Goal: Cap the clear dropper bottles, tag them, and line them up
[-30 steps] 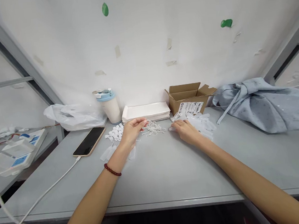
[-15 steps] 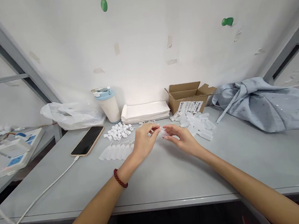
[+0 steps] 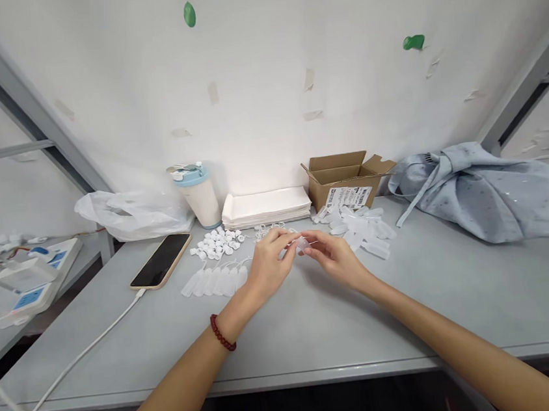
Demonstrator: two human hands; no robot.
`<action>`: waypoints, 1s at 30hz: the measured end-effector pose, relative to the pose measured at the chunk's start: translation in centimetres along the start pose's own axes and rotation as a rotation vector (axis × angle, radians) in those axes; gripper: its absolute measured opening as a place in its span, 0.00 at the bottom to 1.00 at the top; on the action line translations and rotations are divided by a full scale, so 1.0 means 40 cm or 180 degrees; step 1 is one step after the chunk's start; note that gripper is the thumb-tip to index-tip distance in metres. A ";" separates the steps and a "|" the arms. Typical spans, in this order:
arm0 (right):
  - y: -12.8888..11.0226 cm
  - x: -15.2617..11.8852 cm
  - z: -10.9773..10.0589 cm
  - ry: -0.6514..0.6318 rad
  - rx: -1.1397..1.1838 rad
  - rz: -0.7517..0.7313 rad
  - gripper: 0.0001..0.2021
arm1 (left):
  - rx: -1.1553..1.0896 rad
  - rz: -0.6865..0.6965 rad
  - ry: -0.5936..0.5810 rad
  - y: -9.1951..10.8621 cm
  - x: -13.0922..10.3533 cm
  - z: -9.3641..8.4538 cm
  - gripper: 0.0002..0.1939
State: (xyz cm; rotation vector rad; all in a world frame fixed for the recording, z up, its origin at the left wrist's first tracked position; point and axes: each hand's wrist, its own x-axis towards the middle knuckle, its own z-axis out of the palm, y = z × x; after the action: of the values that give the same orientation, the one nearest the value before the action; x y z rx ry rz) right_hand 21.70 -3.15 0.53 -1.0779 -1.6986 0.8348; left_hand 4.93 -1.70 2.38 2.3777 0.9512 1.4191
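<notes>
Between my two hands, above the middle of the table, is a small translucent plastic piece (image 3: 301, 245). My left hand (image 3: 274, 258) pinches at its left side, near what looks like a thin white string. From the right, my right hand (image 3: 332, 253) has its fingertips closed on the same piece. Left of my left hand lies a row of clear sleeves (image 3: 214, 281) with white strings. Small white caps (image 3: 217, 242) are heaped behind that row. A loose pile of clear sleeves (image 3: 363, 229) lies beyond my right hand.
Along the back of the grey table (image 3: 317, 332) stand a plastic bag (image 3: 131, 214), a cup (image 3: 200, 200), a white paper stack (image 3: 267, 206), an open cardboard box (image 3: 345, 182) and a blue cloth bag (image 3: 489, 193). A charging phone (image 3: 161, 261) lies at left.
Both hands remain together, with my fingertips slightly shifted around the translucent piece. More of it and a thin white string now show. The camera view has shifted slightly.
</notes>
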 end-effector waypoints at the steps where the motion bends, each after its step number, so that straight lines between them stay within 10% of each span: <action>1: -0.002 0.000 0.000 0.0004 0.0021 0.0021 0.15 | 0.0048 0.0073 0.0003 0.000 -0.002 0.002 0.12; 9: -0.014 0.000 0.000 0.0005 0.0173 0.0180 0.13 | 0.0307 0.0592 -0.0072 0.003 -0.011 0.008 0.12; 20: -0.042 0.008 -0.012 0.0034 0.1130 0.0540 0.16 | 0.0057 -0.0029 0.0037 0.010 -0.010 0.010 0.09; 30: -0.034 -0.003 -0.001 0.0515 0.0468 0.0585 0.17 | 0.0277 0.0297 -0.0104 0.014 -0.014 0.006 0.14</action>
State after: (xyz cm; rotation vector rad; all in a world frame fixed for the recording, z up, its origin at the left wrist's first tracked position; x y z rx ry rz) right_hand 21.37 -3.77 1.72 -1.1790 -1.3974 0.9463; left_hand 5.20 -2.45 2.13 2.5314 0.9231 1.3932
